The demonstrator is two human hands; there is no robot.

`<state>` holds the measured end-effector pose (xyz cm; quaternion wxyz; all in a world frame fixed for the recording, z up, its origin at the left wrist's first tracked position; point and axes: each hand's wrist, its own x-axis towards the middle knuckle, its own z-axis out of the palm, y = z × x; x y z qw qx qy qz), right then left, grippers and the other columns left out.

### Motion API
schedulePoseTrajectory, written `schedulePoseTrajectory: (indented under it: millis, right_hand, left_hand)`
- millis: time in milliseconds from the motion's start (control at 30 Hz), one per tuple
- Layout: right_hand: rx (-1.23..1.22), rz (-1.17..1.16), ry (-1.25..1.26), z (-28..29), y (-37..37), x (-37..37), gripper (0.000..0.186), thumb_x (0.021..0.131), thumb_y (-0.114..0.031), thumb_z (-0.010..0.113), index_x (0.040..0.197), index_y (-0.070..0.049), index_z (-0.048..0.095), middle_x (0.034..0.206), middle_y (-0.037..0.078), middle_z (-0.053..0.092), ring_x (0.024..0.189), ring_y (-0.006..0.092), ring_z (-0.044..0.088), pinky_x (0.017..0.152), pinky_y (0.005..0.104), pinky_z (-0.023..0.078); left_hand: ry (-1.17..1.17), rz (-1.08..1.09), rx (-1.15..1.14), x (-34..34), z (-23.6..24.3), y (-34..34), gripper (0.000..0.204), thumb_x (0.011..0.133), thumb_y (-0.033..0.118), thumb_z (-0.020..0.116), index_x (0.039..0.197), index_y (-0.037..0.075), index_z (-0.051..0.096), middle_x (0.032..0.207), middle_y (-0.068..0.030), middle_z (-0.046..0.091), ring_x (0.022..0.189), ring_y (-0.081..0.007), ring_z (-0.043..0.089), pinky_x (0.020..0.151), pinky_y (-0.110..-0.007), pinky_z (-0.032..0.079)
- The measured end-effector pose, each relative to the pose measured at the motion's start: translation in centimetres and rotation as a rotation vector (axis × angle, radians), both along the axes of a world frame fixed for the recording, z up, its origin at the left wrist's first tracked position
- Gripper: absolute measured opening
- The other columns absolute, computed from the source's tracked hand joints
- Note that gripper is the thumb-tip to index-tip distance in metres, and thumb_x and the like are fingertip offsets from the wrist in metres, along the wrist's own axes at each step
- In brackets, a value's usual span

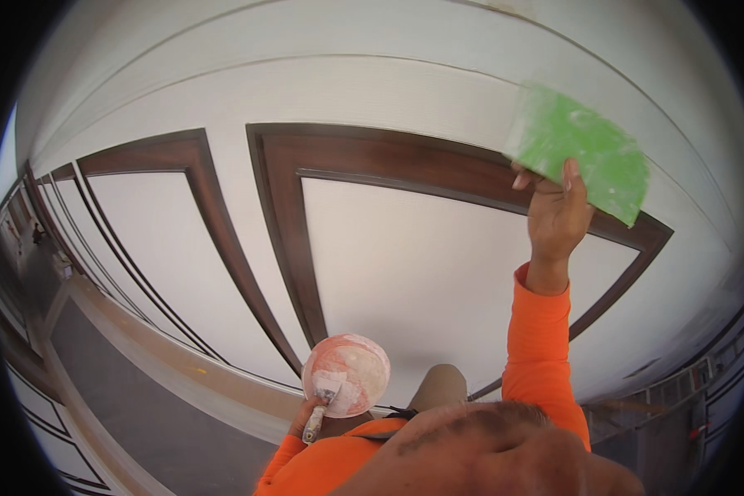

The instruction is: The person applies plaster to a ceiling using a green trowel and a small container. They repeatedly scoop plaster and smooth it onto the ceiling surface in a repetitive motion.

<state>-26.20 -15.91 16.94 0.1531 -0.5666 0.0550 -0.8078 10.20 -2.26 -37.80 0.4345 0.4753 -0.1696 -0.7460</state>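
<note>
My right hand (558, 217) is raised high, gripping a wide green plastic spreader (591, 153) by its lower edge. White smears cover the spreader, and its blurred left side lies over the white wall and the top of a dark brown panel frame (405, 151). Low down, near my body, my left hand (303, 415) is closed at the side of a round pinkish-red bowl or dish (365, 376) coated with white paste. A putty knife (312, 426) with a worn handle rests there, its blade on the dish; part of the left fingers is hidden.
The white wall (372, 91) rises ahead, with a second brown frame (192, 157) to the left. A dark grey floor strip with a tan border (174, 372) runs along the wall's foot at left. At lower right lies something ladder-like (670, 388).
</note>
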Motion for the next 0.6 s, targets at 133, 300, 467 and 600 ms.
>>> schedulePoseTrajectory:
  millis: [133,300,467,600]
  right_hand:
    - [0.201,0.102,0.079,-3.4,0.8,0.5,0.021,0.097,-0.002,0.053,0.117,0.003,0.057,0.097,0.014,0.068,0.075,0.0211,0.069,0.053,0.0297,0.05]
    - [0.496,0.02,0.229,-6.3,3.2,0.4,0.021,0.097,-0.002,0.053,0.116,0.002,0.06,0.093,0.013,0.07,0.071,0.0187,0.068,0.051,0.0281,0.05]
    - [0.507,0.375,-0.198,-8.4,5.0,0.4,0.028,0.097,-0.009,0.058,0.122,0.005,0.058,0.096,0.013,0.071,0.064,0.0168,0.067,0.045,0.0255,0.046]
    - [0.61,0.305,-0.052,-11.9,4.8,-3.5,0.038,0.098,-0.01,0.06,0.132,0.005,0.053,0.096,0.013,0.071,0.062,0.0178,0.066,0.045,0.0265,0.047]
  left_hand:
    - [0.057,-0.002,-0.032,0.4,-1.8,0.3,0.059,0.082,0.022,0.067,0.133,-0.005,0.053,0.115,-0.0153,0.068,0.1,-0.0277,0.068,0.094,-0.04,0.056]
    - [0.082,0.0,-0.018,-0.4,1.6,0.4,0.059,0.083,0.022,0.066,0.134,-0.004,0.053,0.117,-0.0159,0.067,0.102,-0.0283,0.068,0.094,-0.041,0.056]
    - [0.086,0.012,-0.034,-0.4,2.9,0.5,0.059,0.083,0.022,0.066,0.135,-0.004,0.052,0.119,-0.0165,0.067,0.104,-0.0288,0.068,0.095,-0.042,0.056]
    - [0.146,0.028,-0.042,-1.1,4.2,0.4,0.06,0.084,0.022,0.065,0.135,-0.004,0.051,0.12,-0.017,0.067,0.106,-0.0293,0.068,0.095,-0.043,0.057]
